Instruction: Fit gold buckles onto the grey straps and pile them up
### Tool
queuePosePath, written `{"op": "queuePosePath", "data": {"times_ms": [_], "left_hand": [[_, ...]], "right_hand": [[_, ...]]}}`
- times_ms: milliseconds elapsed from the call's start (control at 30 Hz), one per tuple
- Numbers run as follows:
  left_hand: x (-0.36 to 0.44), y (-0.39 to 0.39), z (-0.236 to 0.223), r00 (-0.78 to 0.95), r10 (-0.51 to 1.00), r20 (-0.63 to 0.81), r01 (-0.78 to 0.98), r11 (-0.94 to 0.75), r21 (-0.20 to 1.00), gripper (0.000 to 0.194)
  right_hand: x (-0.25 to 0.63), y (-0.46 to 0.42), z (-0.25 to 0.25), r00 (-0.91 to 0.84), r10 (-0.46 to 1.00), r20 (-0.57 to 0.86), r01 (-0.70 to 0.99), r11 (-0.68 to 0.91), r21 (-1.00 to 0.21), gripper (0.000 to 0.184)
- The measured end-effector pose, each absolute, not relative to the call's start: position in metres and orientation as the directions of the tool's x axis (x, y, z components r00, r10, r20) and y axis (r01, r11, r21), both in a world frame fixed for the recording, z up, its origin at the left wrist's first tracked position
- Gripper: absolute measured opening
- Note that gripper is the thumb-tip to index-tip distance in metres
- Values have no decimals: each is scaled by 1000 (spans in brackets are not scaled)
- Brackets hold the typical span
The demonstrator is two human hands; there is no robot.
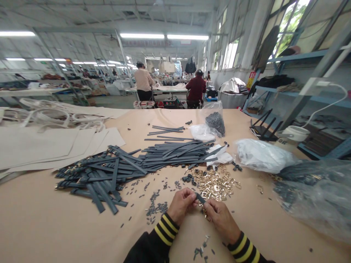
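Between my two hands is a short dark grey strap, tilted down to the right. My left hand pinches its upper left end between thumb and fingers. The fingers of my right hand are closed on its lower right end, and a bit of gold metal shows just below them. Right behind my hands lies a heap of gold buckles. Small dark grey pieces are scattered left of my left hand, and several more lie in front near the sleeves.
Finished-looking straps with buckles are piled at the left, beside a stack of plain straps. Beige panels with handles cover the far left. Plastic bags and a black router stand right. Two people work at a farther table.
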State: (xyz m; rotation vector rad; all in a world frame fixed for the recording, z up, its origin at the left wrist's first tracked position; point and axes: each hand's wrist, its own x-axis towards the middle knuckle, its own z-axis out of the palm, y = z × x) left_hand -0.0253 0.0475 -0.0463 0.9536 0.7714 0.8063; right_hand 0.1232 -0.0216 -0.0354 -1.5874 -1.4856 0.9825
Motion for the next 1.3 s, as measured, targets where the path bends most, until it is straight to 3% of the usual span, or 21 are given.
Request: {"op": "queuePosePath", "data": {"times_ms": [300, 400, 500, 600, 767, 933, 1000, 1100, 1200, 1300], "left_hand": [[-20, 27, -46, 650, 746, -144, -177, 333, 926, 28], [-13, 16, -50, 591, 785, -184, -168, 342, 924, 28], [-7, 2, -55, 532, 810, -245, -268, 436, 859, 31], [0, -12, -58, 500, 808, -311, -352, 518, 780, 33], [5, -27, -59, 381, 902, -204, -130, 270, 954, 31], [-10, -22, -54, 476, 878, -55, 141, -14, 990, 42], [-21, -11, -49, 417, 903, 105, 292, -242, 925, 40], [-36, 11, -44, 456, 846, 275, 539, -509, 671, 27], [-41, 26, -47, 572, 778, 259, 649, -622, 437, 18], [-39, 32, -53, 590, 771, 239, 695, -635, 337, 19]], "right_hand": [[144, -28, -21, -314, 948, -59, 444, 92, -891, 32], [139, -32, -28, -206, 977, -57, 425, 37, -904, 33], [134, -35, -37, -59, 992, -108, 401, -75, -913, 35], [130, -38, -38, -56, 993, -104, 444, -68, -894, 35], [123, -42, -35, -122, 988, -96, 504, -22, -863, 32], [131, -44, -34, -120, 992, -46, 536, 26, -844, 29], [138, -43, -34, -84, 996, -36, 544, 16, -839, 27], [145, -42, -35, -30, 998, -56, 506, -33, -862, 23], [144, -41, -35, -25, 997, -67, 471, -48, -881, 20], [138, -42, -34, -11, 998, -65, 459, -53, -887, 19]]}}
